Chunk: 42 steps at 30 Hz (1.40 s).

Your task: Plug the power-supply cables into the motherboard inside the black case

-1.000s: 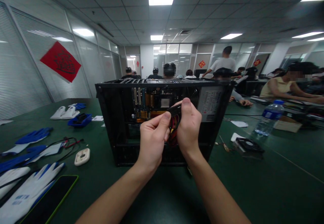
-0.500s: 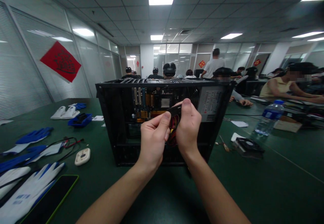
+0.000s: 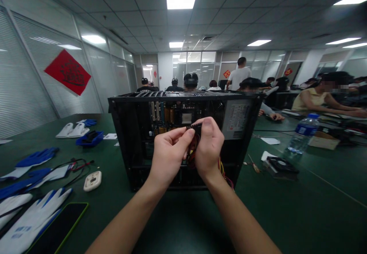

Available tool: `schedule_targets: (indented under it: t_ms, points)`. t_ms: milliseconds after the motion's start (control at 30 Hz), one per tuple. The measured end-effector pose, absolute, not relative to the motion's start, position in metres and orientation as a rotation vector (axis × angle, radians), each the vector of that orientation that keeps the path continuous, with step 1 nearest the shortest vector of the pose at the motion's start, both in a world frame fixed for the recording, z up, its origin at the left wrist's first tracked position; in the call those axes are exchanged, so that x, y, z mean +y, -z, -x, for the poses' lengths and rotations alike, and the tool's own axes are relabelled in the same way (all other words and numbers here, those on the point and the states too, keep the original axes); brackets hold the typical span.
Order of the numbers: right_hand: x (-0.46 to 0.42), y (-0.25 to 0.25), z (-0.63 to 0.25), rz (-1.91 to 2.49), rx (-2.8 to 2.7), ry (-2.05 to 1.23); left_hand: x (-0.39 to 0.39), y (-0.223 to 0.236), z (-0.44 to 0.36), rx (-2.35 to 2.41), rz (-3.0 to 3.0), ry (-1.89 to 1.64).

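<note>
An open black computer case (image 3: 123, 139) stands in front of me, its motherboard (image 3: 187, 118) facing me. Both of my hands are raised at its open side and pinch a black, ridged cable connector (image 3: 196, 126). My left hand (image 3: 169, 150) grips its left end between thumb and fingers. The other end is in my right hand (image 3: 210, 143), thumb on top. Red, yellow and black wires (image 3: 192, 156) hang between the hands, and more coloured wires (image 3: 221, 168) trail below my right wrist. The power supply (image 3: 236, 120) sits in the case's upper right.
On the left lie work gloves (image 3: 37, 215), a phone (image 3: 60, 227), a cream-coloured object (image 3: 92, 181), loose cables (image 3: 77, 170) and a blue tray (image 3: 90, 139). To the right are a screwdriver (image 3: 254, 164), a fan-topped cooler (image 3: 282, 166) and a water bottle (image 3: 304, 133). Other people sit beyond.
Both hands have shifted slightly down and left in view, and the connector has turned to show its ridged side. More coloured wires now show beside my right wrist.
</note>
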State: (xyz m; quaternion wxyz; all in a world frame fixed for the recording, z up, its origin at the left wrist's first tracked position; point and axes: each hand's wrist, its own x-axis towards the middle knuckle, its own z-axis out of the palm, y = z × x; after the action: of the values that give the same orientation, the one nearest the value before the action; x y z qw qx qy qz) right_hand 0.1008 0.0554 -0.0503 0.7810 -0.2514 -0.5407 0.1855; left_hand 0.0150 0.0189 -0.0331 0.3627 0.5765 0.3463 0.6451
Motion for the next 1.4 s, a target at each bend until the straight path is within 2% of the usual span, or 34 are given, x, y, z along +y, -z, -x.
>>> schedule_targets:
  t_ms: [600, 933, 1200, 1400]
  points:
    - [0.055, 0.05, -0.106, 0.512, -1.233, -0.511, 0.016, 0.037, -0.024, 0.859, -1.486, -1.7]
    - [0.056, 0.046, -0.109, 0.496, -1.246, -0.446, 0.013, 0.037, -0.025, 0.873, -1.586, -1.686]
    - [0.065, 0.04, -0.121, 0.499, -1.41, -0.543, 0.024, 0.045, -0.015, 1.196, -1.998, -1.77]
    - [0.081, 0.043, -0.136, 0.785, -1.677, -0.423, 0.044, 0.037, 0.011, 1.766, -2.471, -1.34]
